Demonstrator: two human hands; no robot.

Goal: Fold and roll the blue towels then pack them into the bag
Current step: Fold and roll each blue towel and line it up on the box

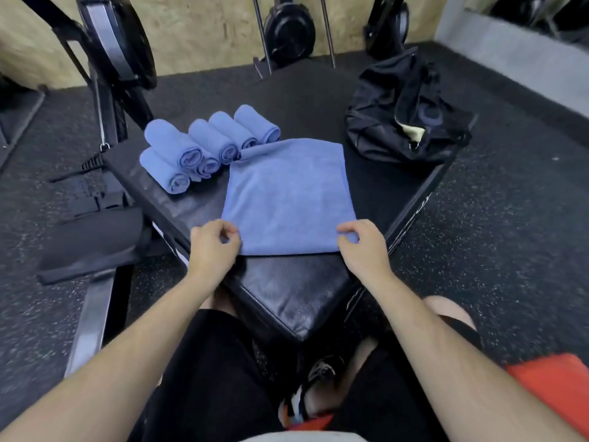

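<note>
I have left hand (213, 247) and right hand (364, 247) pinching the blue towel (287, 193); open duffel bag (376, 140) shows a pale yellow patch (411, 131) inside.

black padded box (287, 295) at centre, speckled rubber floor (510, 250) all round; rowing machine (105, 59) at ten o'clock, plywood wall (207, 27) at twelve; red item (554, 387) at four, sneaker (318, 374) at six

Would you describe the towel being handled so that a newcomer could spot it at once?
Find the black padded box in the middle of the gym floor. Beside the rolled towels lies the flat towel, its near corners pinched by the left hand and right hand. It alone is unrolled.
</note>
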